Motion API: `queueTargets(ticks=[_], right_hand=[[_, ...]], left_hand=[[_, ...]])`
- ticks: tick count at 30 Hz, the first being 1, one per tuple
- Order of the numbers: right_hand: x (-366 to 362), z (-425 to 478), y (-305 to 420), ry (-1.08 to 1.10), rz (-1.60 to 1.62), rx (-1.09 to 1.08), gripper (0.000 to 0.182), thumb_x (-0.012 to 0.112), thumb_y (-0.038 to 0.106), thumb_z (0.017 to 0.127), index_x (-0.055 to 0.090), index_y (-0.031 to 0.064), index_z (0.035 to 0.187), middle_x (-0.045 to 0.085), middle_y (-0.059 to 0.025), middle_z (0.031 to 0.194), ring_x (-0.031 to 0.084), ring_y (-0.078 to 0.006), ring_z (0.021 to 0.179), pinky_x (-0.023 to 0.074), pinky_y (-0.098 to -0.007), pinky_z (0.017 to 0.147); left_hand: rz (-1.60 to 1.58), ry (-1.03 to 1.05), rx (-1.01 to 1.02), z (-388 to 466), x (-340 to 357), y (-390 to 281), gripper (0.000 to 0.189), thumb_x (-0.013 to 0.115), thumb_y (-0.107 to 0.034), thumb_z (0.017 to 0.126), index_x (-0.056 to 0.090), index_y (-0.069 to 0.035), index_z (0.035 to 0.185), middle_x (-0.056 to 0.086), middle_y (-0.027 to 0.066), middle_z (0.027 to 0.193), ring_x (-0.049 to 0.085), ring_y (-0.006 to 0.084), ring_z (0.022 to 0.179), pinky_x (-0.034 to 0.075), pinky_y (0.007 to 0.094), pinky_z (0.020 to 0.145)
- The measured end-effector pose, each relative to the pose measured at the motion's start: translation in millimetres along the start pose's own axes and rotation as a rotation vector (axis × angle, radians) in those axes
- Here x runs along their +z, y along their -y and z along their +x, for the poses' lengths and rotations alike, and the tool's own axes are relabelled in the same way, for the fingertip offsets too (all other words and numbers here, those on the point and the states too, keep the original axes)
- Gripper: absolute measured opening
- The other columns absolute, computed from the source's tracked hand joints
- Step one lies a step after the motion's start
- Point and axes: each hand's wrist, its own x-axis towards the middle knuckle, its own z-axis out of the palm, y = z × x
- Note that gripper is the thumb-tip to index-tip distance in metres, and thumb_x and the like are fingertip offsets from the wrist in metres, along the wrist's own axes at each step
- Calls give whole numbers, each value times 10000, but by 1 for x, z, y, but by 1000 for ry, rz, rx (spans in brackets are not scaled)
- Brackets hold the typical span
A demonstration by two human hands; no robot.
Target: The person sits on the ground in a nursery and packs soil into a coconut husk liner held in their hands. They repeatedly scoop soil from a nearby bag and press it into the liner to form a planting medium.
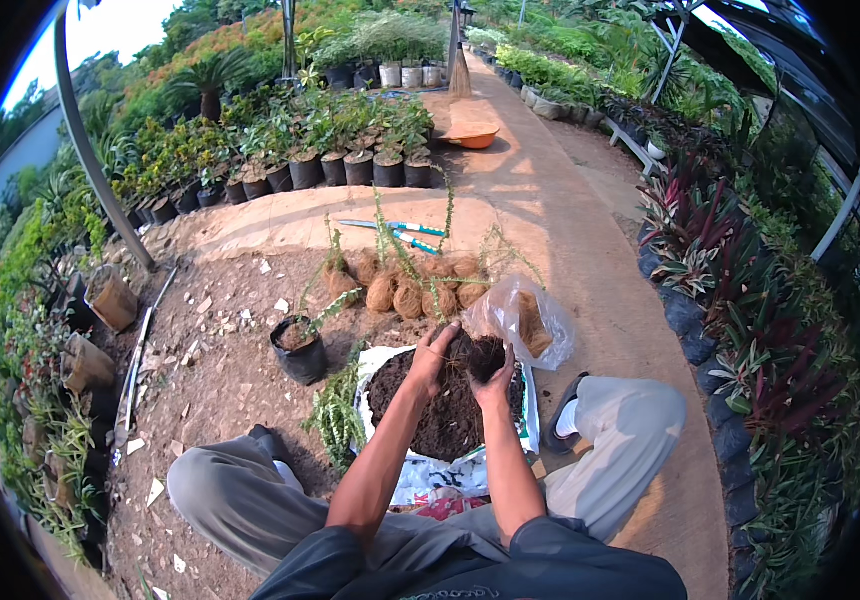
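My left hand holds brown fibre with dark soil over an open sack of dark potting soil. Close beside it, my right hand cups a clump of dark soil. Just beyond the hands stand several fibre-wrapped root balls, some with thin green shoots. A clear plastic bag with brown fibre lies right of them. Left of the sack are a plant in a black grow bag and a heap of leafy green cuttings.
Hedge shears with teal handles lie beyond the root balls. An orange pan and a broom are farther off. Potted plants line the back, and more plants border the paved path at right. A metal pole rises at left.
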Motion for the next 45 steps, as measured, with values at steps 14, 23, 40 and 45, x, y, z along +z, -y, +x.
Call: queueTargets(ticks=[14,23,40,45], right_hand=[[61,-15,5,28,-780,-776,365,449,287,1033,643,-14,1107,683,-104,1057,613,-231,1018,437,-364,957],[84,-40,2,188,-1087,-1069,357,459,259,1008,680,-19,1032,691,-129,1028,633,-261,994,464,-375,916],[97,-38,9,295,-918,-1033,149,621,60,887,610,-12,1017,658,-95,999,622,-195,962,475,-327,904],[89,-29,7,190,-961,-1118,115,676,70,877,599,-10,844,630,-90,849,596,-197,801,473,-330,753]], left_hand=[[157,-26,55,5,11,3,443,606,-430,961,630,-37,1163,668,52,1036,635,148,891,520,309,773],[198,13,117,7,4,8,657,651,-566,896,619,10,1210,656,81,1019,596,153,880,488,298,784],[227,7,236,-16,19,-11,763,814,-453,784,536,53,1283,644,143,1116,637,179,953,513,301,832],[204,79,241,-29,28,-18,626,810,-370,809,576,36,1224,657,111,1085,630,159,932,511,292,826]])
